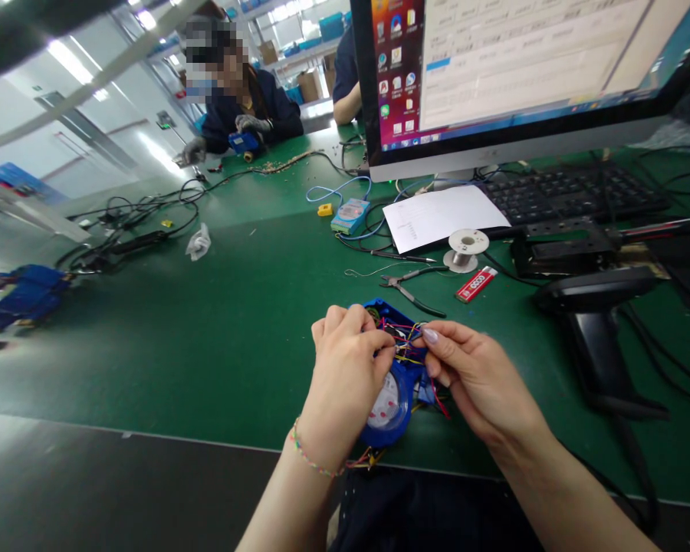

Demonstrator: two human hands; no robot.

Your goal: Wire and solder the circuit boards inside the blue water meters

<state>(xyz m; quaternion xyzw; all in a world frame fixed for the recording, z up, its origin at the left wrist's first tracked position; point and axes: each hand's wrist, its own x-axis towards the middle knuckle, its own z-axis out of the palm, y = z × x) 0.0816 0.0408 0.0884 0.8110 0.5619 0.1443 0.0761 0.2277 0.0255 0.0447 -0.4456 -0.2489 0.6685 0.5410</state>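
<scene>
A blue plastic meter housing [399, 429] with a round clear window lies near the table's front edge, its upper part open. Thin coloured wires [405, 349] in red, yellow and black spill from that opening. Over the housing's left side, my left hand [348, 360] pinches among the wires, thumb and forefinger together. On the right, my right hand [460, 364] holds wires between thumb and forefinger at the opening's edge. The exact wire ends are hidden by the fingers. More loose wires hang below the housing and out to its right.
Diagonal cutters [405, 290], a solder wire spool [464, 249] and a red-and-white packet [475, 284] lie beyond the housing. A barcode scanner [598, 330] stands right, a monitor [511, 146] and keyboard [575, 192] behind. Across the green table [235, 330], a gloved co-worker handles a blue device [243, 142].
</scene>
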